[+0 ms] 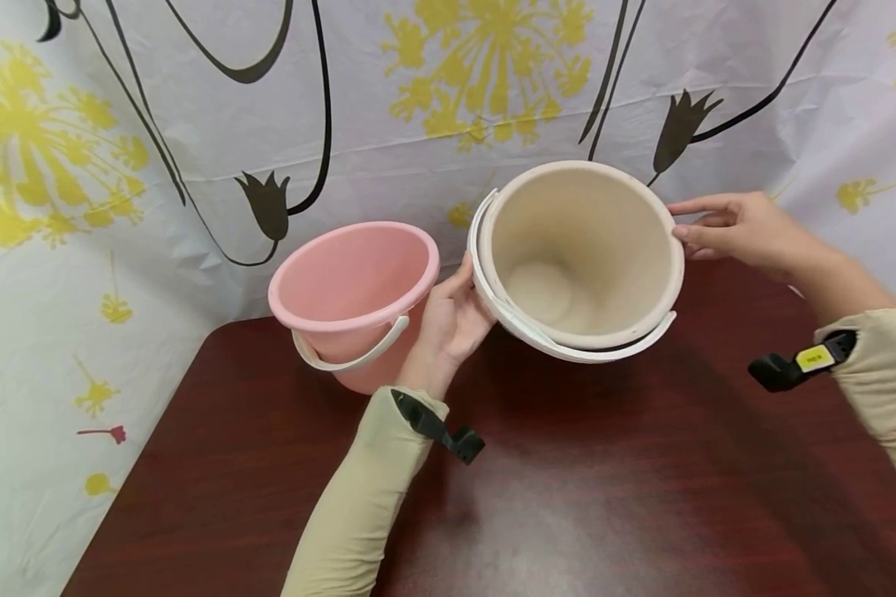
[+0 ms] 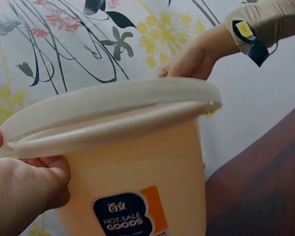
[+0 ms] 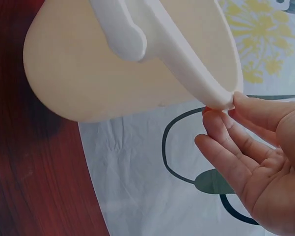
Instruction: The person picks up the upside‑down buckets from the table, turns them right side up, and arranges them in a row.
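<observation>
A cream plastic bucket (image 1: 605, 240) is held tilted over the table, its mouth turned up toward the head view. Its white handle (image 1: 541, 336) lies down along the near side of the rim. My left hand (image 1: 451, 327) grips the bucket at the left of the rim, thumb and curled fingers at the edge in the left wrist view. On the opposite side, my right hand (image 3: 260, 147) pinches the rim between thumb and fingertips. A dark blue and orange label (image 2: 125, 214) shows on the bucket's outer wall.
Just left of my left hand, a pink bucket (image 1: 351, 265) stands on the dark red-brown table (image 1: 567, 481), its white handle (image 1: 358, 358) hanging at the front. A white curtain with yellow flowers (image 1: 493, 58) rises behind the table and along the left.
</observation>
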Tool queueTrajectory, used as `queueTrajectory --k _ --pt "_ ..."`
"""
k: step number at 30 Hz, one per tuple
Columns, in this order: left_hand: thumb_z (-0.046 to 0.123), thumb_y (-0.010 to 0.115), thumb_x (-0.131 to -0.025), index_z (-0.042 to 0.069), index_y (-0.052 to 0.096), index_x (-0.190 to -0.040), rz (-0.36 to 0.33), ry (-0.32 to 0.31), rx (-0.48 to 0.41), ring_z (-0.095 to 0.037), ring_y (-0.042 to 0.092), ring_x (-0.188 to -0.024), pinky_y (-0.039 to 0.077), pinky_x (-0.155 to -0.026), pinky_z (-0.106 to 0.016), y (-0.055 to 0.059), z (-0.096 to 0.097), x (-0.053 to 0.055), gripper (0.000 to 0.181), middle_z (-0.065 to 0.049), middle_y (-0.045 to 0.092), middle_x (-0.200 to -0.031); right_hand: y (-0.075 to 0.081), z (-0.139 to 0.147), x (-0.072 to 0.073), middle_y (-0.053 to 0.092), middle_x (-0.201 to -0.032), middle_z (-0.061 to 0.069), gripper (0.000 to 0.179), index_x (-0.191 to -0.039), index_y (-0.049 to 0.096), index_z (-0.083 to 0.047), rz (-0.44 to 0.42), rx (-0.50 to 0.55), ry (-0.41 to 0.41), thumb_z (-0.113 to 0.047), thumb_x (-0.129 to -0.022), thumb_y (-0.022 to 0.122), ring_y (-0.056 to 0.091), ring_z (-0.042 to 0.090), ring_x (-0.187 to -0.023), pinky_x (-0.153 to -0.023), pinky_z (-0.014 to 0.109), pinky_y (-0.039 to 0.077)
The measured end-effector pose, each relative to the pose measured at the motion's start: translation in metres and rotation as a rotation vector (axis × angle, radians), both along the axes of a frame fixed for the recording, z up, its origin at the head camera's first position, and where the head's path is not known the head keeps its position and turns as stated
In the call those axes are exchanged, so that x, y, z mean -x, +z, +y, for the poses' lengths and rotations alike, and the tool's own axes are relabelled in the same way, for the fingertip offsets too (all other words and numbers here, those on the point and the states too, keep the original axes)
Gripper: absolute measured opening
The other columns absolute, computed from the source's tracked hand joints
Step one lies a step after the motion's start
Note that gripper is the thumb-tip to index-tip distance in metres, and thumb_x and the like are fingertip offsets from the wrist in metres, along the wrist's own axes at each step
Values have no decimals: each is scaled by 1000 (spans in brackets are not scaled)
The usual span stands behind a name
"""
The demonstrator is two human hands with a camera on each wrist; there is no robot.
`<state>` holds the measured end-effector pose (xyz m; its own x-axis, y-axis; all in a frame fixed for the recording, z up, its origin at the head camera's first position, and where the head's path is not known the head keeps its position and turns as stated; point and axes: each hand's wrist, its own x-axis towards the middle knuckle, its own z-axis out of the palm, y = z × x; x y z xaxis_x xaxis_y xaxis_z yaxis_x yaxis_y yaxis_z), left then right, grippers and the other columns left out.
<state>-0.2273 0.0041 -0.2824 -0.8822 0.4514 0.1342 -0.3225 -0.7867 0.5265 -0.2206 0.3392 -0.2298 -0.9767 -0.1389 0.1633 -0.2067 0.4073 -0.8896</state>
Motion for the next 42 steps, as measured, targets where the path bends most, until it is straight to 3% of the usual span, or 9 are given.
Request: queueTrajectory --k 5,13,16,23,32,42 --pt "20 31 -100 20 53 -113 11 -15 38 -11 54 -102 40 -87 -29 1 0 2 25 3 61 -102 3 -2 1 68 -85 -8 24 -100 66 -29 -19 38 -37 -9 -87 62 66 10 -71 -64 23 52" --pt "24 33 -100 19 52 -102 -21 -22 69 -13 53 -91 40 -78 -26 3 1 5 20 -1 57 -96 7 -7 10 69 -80 -5 19 -86 72 -24 -74 192 -76 -6 -84 65 66 10 -68 -61 24 52" --pt "24 34 -100 19 53 -96 -36 -15 76 -12 53 -85 40 -73 -24 2 2 5 20 -1 56 -90 8 -8 13 69 -79 -4 18 -84 73 -23 -101 205 -82 -6 -84 66 66 10 -67 -60 25 53" --pt "25 38 -99 15 59 -88 -93 -7 86 -11 49 -74 39 -67 -21 1 5 6 25 -1 51 -82 10 -6 16 69 -77 -6 12 -82 74 -23 -139 161 -115 -12 -81 70 65 9 -67 -61 24 52" --pt "26 42 -98 14 58 -86 -182 19 78 -12 49 -77 38 -64 -21 0 8 7 23 -2 51 -88 13 -5 23 67 -75 -9 9 -79 73 -29 -161 13 -135 -21 -82 70 64 7 -65 -60 23 52" --pt "26 42 -98 12 59 -86 -211 30 74 -13 48 -77 38 -64 -22 -2 8 8 25 -4 51 -88 9 -6 34 66 -73 -9 14 -76 70 -31 -191 -31 -135 -20 -84 68 60 6 -63 -61 23 52"
